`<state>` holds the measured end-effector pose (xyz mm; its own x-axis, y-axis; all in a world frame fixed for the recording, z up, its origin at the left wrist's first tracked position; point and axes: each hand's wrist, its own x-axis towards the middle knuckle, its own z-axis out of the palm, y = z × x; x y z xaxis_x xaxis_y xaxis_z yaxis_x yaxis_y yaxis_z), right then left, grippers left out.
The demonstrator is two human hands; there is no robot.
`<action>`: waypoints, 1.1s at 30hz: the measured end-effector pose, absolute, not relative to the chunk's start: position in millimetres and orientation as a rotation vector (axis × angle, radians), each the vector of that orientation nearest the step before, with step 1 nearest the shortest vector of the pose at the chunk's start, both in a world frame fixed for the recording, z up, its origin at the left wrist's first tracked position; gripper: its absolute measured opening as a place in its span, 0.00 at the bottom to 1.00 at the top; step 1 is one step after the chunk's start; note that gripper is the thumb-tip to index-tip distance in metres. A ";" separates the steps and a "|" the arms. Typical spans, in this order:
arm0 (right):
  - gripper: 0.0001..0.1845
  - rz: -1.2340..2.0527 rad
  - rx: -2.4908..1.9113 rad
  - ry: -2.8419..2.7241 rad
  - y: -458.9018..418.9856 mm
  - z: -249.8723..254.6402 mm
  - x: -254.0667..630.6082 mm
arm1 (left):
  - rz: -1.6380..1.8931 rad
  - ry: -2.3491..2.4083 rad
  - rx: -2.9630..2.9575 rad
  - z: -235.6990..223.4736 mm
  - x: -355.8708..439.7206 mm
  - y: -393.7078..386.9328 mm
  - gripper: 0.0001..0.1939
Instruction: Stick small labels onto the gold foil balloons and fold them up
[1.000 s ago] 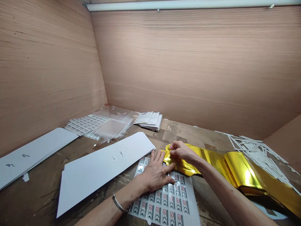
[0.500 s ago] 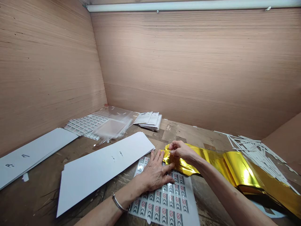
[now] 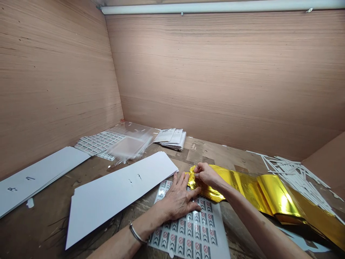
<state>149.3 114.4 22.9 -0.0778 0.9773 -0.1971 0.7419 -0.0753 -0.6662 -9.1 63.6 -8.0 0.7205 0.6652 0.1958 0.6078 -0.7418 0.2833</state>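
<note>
My left hand (image 3: 181,198) lies flat with fingers spread on a sheet of CE-mark stickers (image 3: 185,235). Its fingertips touch the left end of a long folded piece of shiny gold foil (image 3: 246,187). At that same end my right hand (image 3: 207,173) is closed in a pinch, thumb and forefinger on the crinkled foil. Just what lies between those fingertips is too small to make out. The foil overlaps the top of the sticker sheet and runs off to the right, under and past my right forearm.
Stacked white cards (image 3: 121,198) lie left of my hands, with more marked white cards (image 3: 40,176) farther left. Behind are other sticker sheets (image 3: 98,142), clear plastic bags (image 3: 129,144) and printed papers (image 3: 171,138). Thin white sticks (image 3: 299,176) are heaped at right. Wooden walls (image 3: 221,79) enclose the table.
Both hands stay in nearly the same place on the foil and sticker sheet. The right fingers shift only slightly, and the view moves a little.
</note>
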 end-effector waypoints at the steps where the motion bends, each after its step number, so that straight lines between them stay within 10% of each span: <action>1: 0.07 0.864 -1.863 -1.889 115.3 21.5 149.5 | 0.426 1.020 2.726 -8.0 -9.0 63.7 0.30; 13: 0.08 -0.008 -1.762 -2.287 91.0 7.9 140.0 | 0.473 1.029 2.763 -6.4 -9.4 61.1 0.25; 33: 0.09 -0.399 -1.535 -2.221 54.1 -14.5 148.8 | 0.923 1.192 2.498 5.0 -13.9 75.0 0.10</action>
<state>148.8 54.1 -14.5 -0.3101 0.8185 0.4836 0.9356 0.3529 0.0026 -13.9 75.0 5.0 0.4725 0.7611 0.4444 0.6206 -0.6454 0.4453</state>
